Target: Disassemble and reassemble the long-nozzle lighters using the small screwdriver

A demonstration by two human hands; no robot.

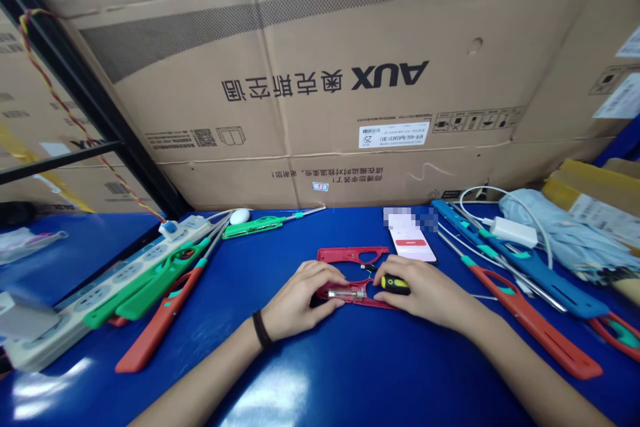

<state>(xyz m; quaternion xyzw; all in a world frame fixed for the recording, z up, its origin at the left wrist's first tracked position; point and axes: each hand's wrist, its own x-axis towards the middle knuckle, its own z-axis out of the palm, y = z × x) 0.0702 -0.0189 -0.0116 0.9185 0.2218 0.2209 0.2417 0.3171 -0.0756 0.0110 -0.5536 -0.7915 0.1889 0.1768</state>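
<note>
The count runs to two hands, one left (303,297) and one right (417,287), one black wristband (261,329), one yellow-and-black tool handle (395,285), two red casing pieces (340,255), one phone (415,247), one power strip (123,275), three green lighter handles (250,228) and one white oval object (240,216); the overlapping blue lighters (555,283) are hard to number.

On the big carton (300,27), which stands beyond the left hand (307,293) and the right hand (417,285), the brand "AUX 奥克斯空调" is printed upside down. Farther than the right hand, its white label (394,135) gives "KFR-46G/BpR3AES1 (B1)", also inverted. Between both hands' directions, lower printing (327,174) includes "辛苦了".
</note>
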